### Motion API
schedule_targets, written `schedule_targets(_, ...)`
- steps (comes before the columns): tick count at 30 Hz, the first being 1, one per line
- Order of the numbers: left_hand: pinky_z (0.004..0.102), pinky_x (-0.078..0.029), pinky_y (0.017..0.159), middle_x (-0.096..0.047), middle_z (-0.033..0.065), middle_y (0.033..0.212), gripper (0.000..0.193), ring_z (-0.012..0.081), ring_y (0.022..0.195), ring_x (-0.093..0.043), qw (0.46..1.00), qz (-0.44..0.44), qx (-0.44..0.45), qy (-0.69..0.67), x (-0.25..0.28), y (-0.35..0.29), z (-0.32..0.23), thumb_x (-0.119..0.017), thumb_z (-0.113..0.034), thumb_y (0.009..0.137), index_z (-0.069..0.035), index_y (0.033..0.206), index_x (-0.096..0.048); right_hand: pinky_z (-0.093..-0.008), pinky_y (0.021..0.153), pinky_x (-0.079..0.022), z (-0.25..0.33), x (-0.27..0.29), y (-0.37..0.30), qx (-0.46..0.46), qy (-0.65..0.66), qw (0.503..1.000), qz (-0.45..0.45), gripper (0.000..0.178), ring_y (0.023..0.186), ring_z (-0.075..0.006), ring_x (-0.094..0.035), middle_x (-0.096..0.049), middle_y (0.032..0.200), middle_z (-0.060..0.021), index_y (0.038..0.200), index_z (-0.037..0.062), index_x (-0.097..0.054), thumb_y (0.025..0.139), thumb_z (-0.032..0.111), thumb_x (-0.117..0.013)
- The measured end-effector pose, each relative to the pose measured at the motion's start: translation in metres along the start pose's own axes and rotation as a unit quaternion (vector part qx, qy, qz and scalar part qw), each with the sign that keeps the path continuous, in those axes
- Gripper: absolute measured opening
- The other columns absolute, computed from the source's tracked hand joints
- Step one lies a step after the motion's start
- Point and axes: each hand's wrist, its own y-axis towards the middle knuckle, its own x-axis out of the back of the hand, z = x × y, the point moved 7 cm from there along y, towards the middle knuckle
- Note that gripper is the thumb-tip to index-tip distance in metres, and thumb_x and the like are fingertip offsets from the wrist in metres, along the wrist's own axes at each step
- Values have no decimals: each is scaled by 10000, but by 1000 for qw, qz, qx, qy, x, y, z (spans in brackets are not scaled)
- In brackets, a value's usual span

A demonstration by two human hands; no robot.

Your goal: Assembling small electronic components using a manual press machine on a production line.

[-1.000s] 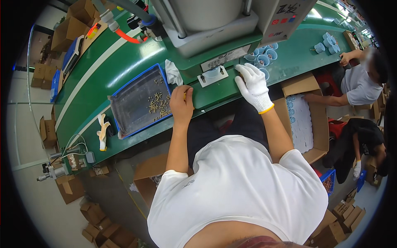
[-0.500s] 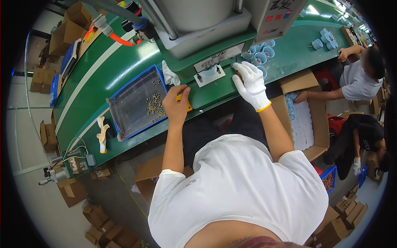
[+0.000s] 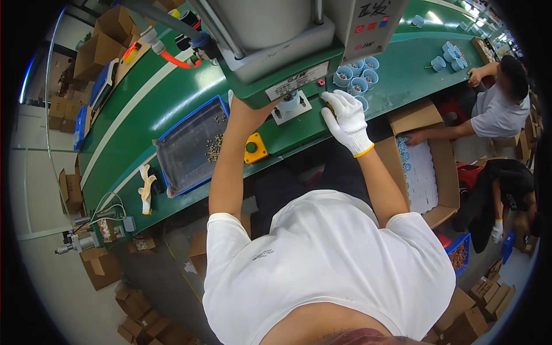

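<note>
My bare left hand (image 3: 248,119) reaches in under the green head of a press (image 3: 299,75); the head hides its fingers. Beneath the head, a light blue cup (image 3: 290,103) stands on a white plate (image 3: 301,110) with small dark fittings. My right hand (image 3: 347,119), in a white knit glove with a yellow cuff, is at the bench to the right of that plate. Its fingers curl round a small orange-brown thing (image 3: 329,107), mostly covered by the glove. A yellow box with a green button (image 3: 251,148) sits at the bench edge below my left wrist.
A blue-rimmed tray (image 3: 190,135) with small brass-coloured pieces lies left. Light blue cups (image 3: 357,86) stand in a group to the right. An open carton (image 3: 447,172) holds more cups, with a co-worker's hand (image 3: 417,137) in it. A loose glove (image 3: 146,188) lies far left.
My left hand has left the yellow button box and moved up and forward under the press head, baring the green button. The right hand has stayed nearly in place.
</note>
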Motion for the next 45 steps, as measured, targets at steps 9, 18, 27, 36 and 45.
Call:
schedule_targets(9,353,-608,842,-843,78,1049,234,184,898,-753,994,75,24,77,-23,11,25,-898,-227,933,-70,1099,-848,-490,889,-596,0,2,1,0,3,1000,2,323,1064,-378,-736,-767,1082,-170,1199,28,-752,895,132,-787)
schedule_targets(18,419,-633,906,-817,136,1139,133,343,1050,-783,987,-110,43,110,24,-98,25,-875,-121,932,-41,1027,-826,-496,892,-614,6,34,-11,0,22,1000,-19,150,1005,-412,-760,-797,1084,-187,1025,2,-772,878,36,-776)
schedule_targets(27,431,-644,931,-810,84,1125,185,330,1100,-764,949,-172,-50,260,18,-169,31,-920,-166,834,-45,926,-814,-480,907,-609,-6,22,5,30,-97,995,9,108,1027,-407,-765,-818,1072,-197,957,-15,-800,935,89,-782)
schedule_targets(36,445,-580,933,-814,86,1115,148,322,1068,-738,957,-191,54,213,103,-169,102,-861,-171,934,-68,1039,-851,-485,1041,-595,-6,12,-25,-37,-52,996,57,317,1183,-431,-746,-770,1350,-254,1199,-22,-775,953,169,-832)
schedule_targets(45,455,-590,953,-805,57,1141,189,321,1097,-736,906,-78,219,353,131,-190,170,-798,-246,995,-122,1115,-874,-513,1086,-563,-15,8,-31,-48,-54,997,42,316,1234,-444,-720,-765,1359,-238,1203,-8,-771,961,187,-831)
